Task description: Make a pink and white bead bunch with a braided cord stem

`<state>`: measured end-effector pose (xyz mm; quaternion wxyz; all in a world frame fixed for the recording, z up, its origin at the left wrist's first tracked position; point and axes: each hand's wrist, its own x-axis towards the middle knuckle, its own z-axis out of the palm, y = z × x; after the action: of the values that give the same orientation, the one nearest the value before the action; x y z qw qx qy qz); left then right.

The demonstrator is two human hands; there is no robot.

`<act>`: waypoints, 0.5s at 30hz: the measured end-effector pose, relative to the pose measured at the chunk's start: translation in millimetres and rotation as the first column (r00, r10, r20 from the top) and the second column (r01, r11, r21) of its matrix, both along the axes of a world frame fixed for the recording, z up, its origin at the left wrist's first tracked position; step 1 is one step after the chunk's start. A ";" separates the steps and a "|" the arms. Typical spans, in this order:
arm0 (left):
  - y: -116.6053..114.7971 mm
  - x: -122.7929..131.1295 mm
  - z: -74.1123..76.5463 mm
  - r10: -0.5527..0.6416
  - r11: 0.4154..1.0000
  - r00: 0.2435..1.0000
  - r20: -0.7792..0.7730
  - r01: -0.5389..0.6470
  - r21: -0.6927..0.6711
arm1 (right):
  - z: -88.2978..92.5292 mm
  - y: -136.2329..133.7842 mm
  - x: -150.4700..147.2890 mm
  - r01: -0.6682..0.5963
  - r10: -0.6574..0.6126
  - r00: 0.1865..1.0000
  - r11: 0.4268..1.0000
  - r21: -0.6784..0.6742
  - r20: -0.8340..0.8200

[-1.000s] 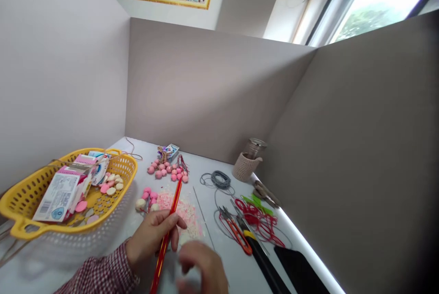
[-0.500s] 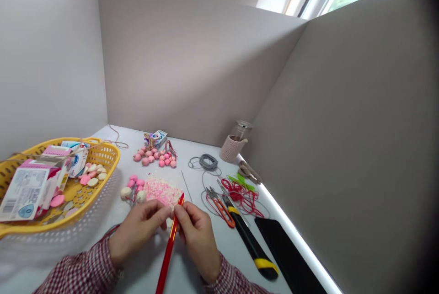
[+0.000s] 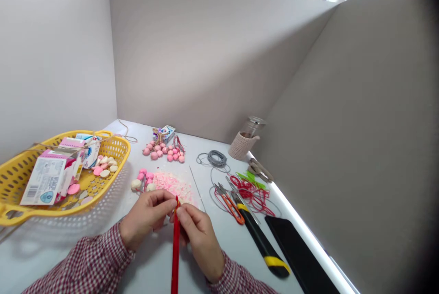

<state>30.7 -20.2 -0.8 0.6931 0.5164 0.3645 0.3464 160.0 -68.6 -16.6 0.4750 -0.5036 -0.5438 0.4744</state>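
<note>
A long, narrow red strip with gold-coloured lines near its tip runs from between my hands down to the lower edge of the view. Whether it is ribbon or something stiffer, I cannot tell. My right hand pinches it just below the tip, thumb on top. On the other side, my left hand has thumb and fingers closed right at the tip. The fingertips hide what lies between them. Just beyond the hands is a spread of pink and white crumbs, with pink and cream balls to its left.
A yellow basket with boxes and soap-like discs stands left. Pink ball bunches, a grey cord coil and a covered jar sit behind. Rightward lie thread snips, red cord, a black-yellow handled tool and a black slab.
The view has shifted, moving the table things rightward. The red strip has turned from slanted to nearly upright in the picture, and my left fingers have come closer to its tip.
</note>
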 end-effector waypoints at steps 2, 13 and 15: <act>-0.6 -0.1 -1.4 0.000 1.000 1.000 0.011 0.000 -0.005 | -1.3 0.4 0.0 -0.005 0.004 1.000 1.000 -0.019 -0.018; -1.5 -0.7 -4.1 -0.010 1.000 0.998 0.061 0.011 -0.012 | -0.9 -1.1 -1.4 -0.028 0.016 0.995 0.993 -0.112 -0.100; -0.5 -0.9 -4.6 0.001 1.000 0.999 0.041 -0.001 0.005 | -1.4 -1.0 -1.3 -0.027 0.017 0.995 0.995 -0.099 -0.102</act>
<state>29.9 -20.7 -5.4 0.6990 0.5108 0.3496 0.3581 158.7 -69.6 -18.0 0.4706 -0.4961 -0.5004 0.5311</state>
